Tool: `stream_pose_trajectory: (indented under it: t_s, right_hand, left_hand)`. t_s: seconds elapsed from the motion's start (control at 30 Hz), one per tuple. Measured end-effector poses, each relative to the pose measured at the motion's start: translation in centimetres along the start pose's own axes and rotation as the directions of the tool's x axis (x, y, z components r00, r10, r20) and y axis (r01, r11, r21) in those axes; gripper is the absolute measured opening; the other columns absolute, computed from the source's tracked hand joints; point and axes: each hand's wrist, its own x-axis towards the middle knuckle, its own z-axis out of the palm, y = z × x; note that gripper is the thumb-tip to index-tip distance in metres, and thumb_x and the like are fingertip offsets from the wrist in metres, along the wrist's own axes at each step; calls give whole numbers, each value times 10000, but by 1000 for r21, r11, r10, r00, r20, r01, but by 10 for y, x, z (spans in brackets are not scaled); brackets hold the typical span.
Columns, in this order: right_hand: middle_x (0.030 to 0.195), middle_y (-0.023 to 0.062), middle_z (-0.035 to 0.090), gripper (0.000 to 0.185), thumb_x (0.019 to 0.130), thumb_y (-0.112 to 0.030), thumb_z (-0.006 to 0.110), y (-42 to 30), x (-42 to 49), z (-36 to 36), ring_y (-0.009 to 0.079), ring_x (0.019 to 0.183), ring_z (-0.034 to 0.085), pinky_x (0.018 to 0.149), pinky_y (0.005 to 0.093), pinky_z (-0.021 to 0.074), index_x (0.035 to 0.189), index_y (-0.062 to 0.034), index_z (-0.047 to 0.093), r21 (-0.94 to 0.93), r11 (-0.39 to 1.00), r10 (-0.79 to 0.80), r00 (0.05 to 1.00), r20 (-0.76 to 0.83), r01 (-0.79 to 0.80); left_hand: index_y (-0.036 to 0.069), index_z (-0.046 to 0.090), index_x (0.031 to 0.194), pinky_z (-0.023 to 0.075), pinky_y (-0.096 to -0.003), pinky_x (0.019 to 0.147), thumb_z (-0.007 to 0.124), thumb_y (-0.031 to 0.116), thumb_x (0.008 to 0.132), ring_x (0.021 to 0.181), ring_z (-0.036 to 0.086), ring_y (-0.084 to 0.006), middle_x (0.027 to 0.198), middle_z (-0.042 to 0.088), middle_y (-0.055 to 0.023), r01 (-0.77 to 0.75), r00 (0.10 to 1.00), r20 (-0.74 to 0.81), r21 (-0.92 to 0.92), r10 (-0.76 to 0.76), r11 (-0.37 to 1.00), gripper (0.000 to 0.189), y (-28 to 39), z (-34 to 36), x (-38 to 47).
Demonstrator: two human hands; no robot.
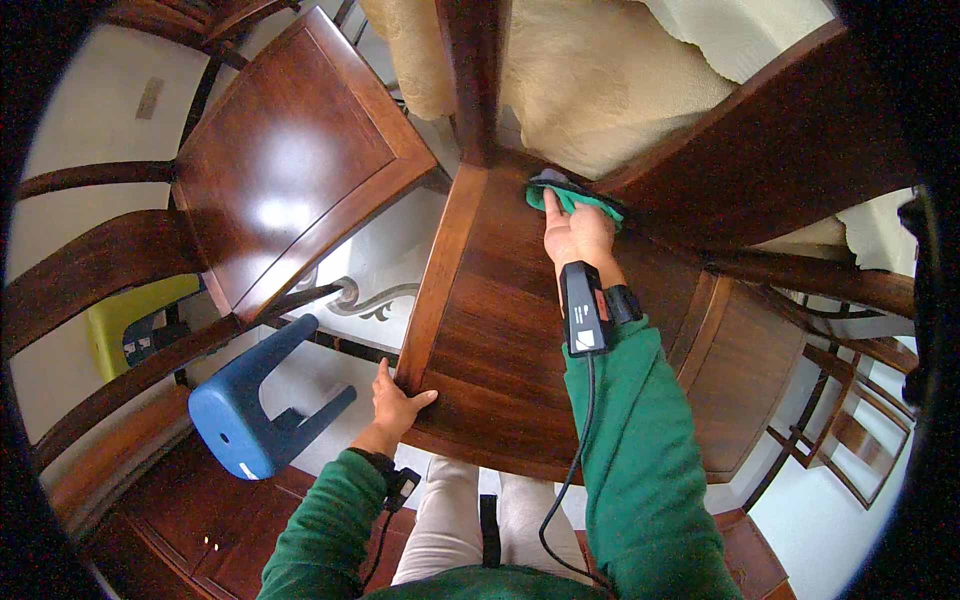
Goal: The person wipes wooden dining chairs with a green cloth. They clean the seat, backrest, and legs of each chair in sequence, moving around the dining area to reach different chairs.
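Observation:
Before me stands a dark wooden chair, its seat [510, 300] facing up. My right hand [585, 231] presses a folded green cloth [574, 202] with a dark edge onto the seat's far part, by the foot of the wide back slat [757, 150]. The fingers partly cover the cloth. At the near left corner of the seat, my left hand [399, 401] rests against the edge, thumb over the top and fingers apart along the side. It holds no loose object.
Left of the seat is another wooden chair [300, 157] with a glossy panel. A blue plastic stool [232, 420] lies tipped beside it, and a yellow-green stool [112, 322] is farther left. Beige covering [600, 82] lies behind the chair back. A cable [589, 420] hangs from my right wrist device.

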Motion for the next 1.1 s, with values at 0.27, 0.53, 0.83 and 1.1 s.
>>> stream_pose_trajectory:
  t_s: [0.27, 0.53, 0.83, 1.1]
  right_hand:
    - [1111, 139, 645, 245, 965, -108, 402, -130, -42, -39, 296, 1085, 584, 1020, 479, 434, 1057, -11, 607, 741, 420, 395, 841, 371, -524]
    - [1182, 141, 594, 238, 953, -216, 495, -347, -70, -153, 267, 1089, 565, 1013, 442, 432, 1095, -41, 572, 588, 803, -456, 738, 497, 100]
    - [984, 132, 534, 296, 749, -127, 669, -362, -35, -125, 325, 911, 525, 758, 469, 437, 1039, -119, 615, -669, -554, -737, 81, 671, 495]
    - [1061, 44, 564, 269, 812, -155, 511, -141, -35, -103, 213, 936, 505, 762, 349, 400, 1046, -109, 634, -302, -620, -66, 335, 940, 724]
  left_hand:
    - [65, 146, 1482, 329, -440, 1091, 900, 342, 595, 1321, 351, -374, 1436, 321, -219, 42, 998, 51, 27, -43, 999, 1197, 11, -5, -1]
    - [58, 140, 1487, 334, -437, 1086, 886, 395, 600, 1321, 358, -379, 1440, 331, -218, 61, 997, 49, 60, -64, 996, 1207, 9, -6, -2]
    - [62, 183, 1477, 364, -437, 1067, 897, 373, 585, 1287, 402, -385, 1412, 362, -228, 23, 999, 41, 46, -25, 999, 1184, 7, -6, -1]
    - [87, 211, 1473, 351, -444, 1069, 896, 371, 583, 1289, 397, -372, 1400, 385, -206, 15, 1000, 27, 46, -16, 999, 1158, 9, -6, -4]
